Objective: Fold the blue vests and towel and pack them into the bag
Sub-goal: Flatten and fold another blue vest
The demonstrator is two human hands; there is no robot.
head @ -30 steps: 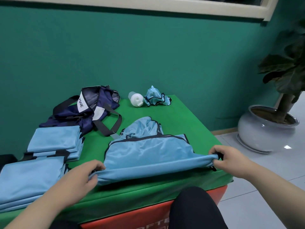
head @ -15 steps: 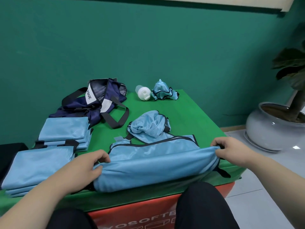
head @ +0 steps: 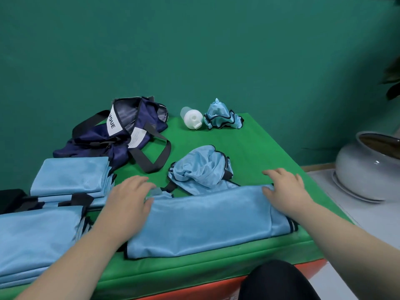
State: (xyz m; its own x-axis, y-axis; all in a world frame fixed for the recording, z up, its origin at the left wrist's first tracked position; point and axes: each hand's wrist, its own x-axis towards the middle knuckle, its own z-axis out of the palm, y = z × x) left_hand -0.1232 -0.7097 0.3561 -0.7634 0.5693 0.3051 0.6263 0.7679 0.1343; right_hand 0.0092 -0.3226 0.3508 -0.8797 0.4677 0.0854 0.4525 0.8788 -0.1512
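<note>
A light blue vest (head: 207, 217) lies folded in half lengthwise across the front of the green table (head: 259, 148). My left hand (head: 129, 202) presses flat on its left end, and my right hand (head: 285, 191) lies flat on its right end. A crumpled blue vest (head: 199, 169) sits just behind it. Another crumpled blue cloth (head: 223, 116) lies at the far edge. Folded blue vests form one stack (head: 71, 178) and a nearer stack (head: 36, 239) at the left. The navy bag (head: 121, 131) lies open at the back left.
A white bottle (head: 191, 118) lies on its side next to the far crumpled cloth. A grey plant pot (head: 368, 167) stands on the floor to the right of the table. The green wall runs close behind. My dark knee (head: 275, 280) is below the table's front edge.
Both hands carried the vest's near edge away from me, folding it over itself. They let go of the edge and now lie flat on the folded vest.
</note>
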